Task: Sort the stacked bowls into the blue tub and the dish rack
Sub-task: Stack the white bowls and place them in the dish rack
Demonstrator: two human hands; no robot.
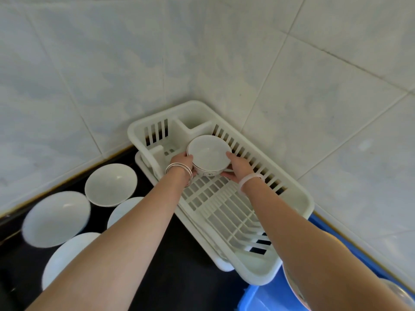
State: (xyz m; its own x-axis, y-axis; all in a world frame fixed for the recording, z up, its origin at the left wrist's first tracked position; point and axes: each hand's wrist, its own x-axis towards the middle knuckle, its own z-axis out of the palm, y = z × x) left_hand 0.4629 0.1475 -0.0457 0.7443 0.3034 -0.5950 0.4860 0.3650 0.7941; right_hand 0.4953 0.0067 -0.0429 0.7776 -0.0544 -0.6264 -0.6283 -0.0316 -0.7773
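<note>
Tiled corner, black surface [179,265]: white ceramic bowl [208,156] hovering over white plastic dish rack [298,198].
Both hands, left hand [183,163] and right hand [238,169], are gripping it; lowering level at 12 o'clock seems wise.

The left forearm [125,239] covers part of two white bowls [122,212] on the dark counter, while the blue tub [265,298] runs off the bottom edge, its contents hidden behind the right forearm [314,243].

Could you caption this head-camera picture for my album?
Both hands, left and right, hold a white bowl over the dish rack.
</note>
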